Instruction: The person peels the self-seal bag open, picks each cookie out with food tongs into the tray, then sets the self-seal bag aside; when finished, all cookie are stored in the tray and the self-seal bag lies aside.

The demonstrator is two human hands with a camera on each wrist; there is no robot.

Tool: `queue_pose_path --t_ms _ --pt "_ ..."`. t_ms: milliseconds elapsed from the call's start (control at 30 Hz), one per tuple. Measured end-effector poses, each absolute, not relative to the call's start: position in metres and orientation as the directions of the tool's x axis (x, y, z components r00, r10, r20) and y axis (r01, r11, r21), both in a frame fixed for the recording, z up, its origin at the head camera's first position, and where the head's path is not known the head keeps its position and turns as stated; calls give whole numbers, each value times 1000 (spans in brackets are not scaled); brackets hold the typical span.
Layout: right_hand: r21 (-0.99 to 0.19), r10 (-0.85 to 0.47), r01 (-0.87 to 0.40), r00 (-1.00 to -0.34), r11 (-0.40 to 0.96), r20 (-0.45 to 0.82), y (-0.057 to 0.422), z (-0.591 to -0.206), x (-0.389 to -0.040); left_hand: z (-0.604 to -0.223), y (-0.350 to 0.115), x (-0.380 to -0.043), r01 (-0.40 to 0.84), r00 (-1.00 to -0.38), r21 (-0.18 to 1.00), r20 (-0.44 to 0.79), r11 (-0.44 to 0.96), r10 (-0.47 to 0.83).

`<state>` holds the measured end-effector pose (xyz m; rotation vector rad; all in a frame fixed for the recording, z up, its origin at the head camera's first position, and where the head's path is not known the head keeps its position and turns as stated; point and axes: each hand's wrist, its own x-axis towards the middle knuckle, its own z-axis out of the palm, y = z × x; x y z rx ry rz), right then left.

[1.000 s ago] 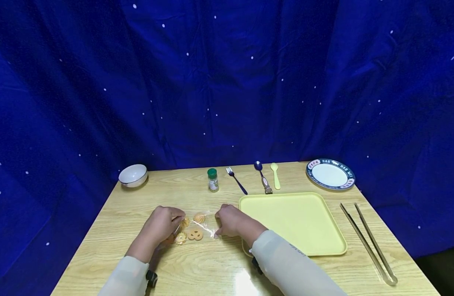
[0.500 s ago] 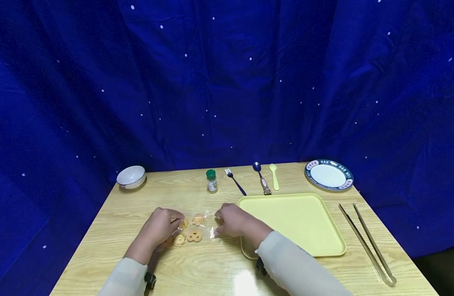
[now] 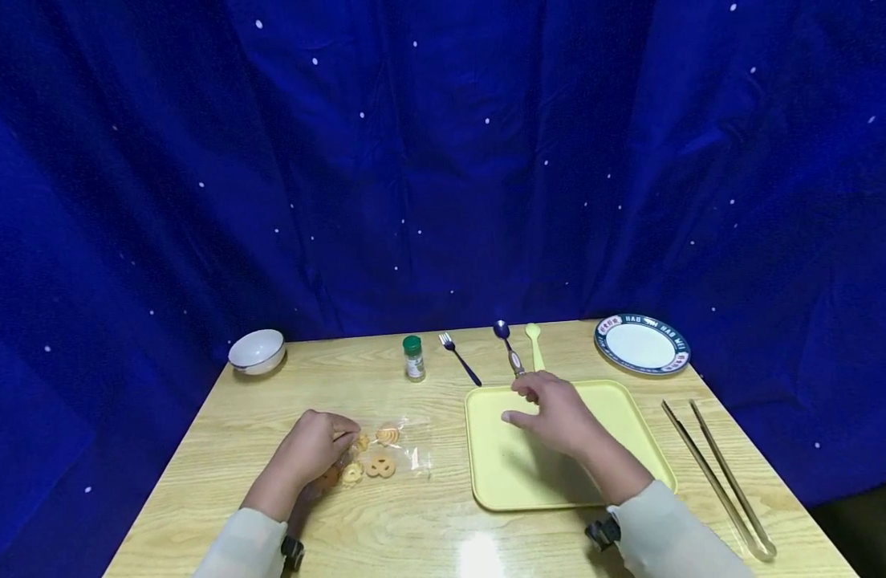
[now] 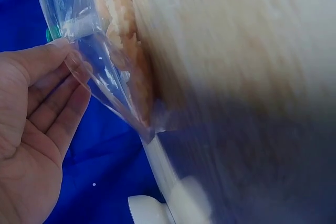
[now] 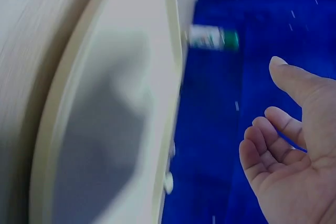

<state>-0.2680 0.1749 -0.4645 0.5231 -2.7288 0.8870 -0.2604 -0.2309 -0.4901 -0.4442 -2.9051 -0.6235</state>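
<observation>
The left hand [image 3: 316, 445] has the grip that counts: thumb and fingertips pinch the film at the left end of a clear, crinkled plastic bag [image 3: 416, 446]. That bag lies on the pale wood-grain table [image 3: 392, 534], left of the pale-yellow rectangular tray [image 3: 497, 484] and apart from it, its golden-brown baked biscuits [image 3: 380, 466] showing through. The right hand [image 3: 556, 413] hangs above the tray, thumb spread from loosely bent fingers, holding nothing.

To steady the bag well, I'd pinch film alone, clear of the biscuits (they look brittle, so a squeeze could crack them). Lifting that edge sharply might tip the contents together. Whether this end is sealed I cannot tell, so a level, gentle hold seems wisest.
</observation>
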Motion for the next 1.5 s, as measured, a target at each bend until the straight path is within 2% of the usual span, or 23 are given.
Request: queue_pose_path --t_ms 167,333,567,767,1000,1167,1300,1500 --pt "-532 -107 -299 -926 792 361 233 -460 -261 -491 -230 -261 310 -948 379 192 872 254" --pt "-519 33 -166 -935 839 353 282 -458 -251 -492 -229 -261 299 -952 379 185 876 244" --pt "-499 195 27 -938 866 287 341 -477 -236 -493 -229 -261 290 -956 401 171 869 240" --pt "-494 295 192 -946 848 138 379 -483 -224 -493 -229 -261 296 -953 364 175 883 248" --pt "-477 351 334 -935 813 -56 407 -484 -216 -494 -228 -261 280 -957 342 166 897 236" --pt "-429 325 387 -922 816 -212 413 -491 -214 -493 -227 -262 278 -958 355 166 893 232" --pt "-388 277 356 -929 850 -246 412 -497 -213 -493 -228 -262 278 -959 357 161 891 235" --pt "-350 221 288 -950 892 -218 410 -500 -212 -494 -228 -262 299 -951 343 180 890 250"
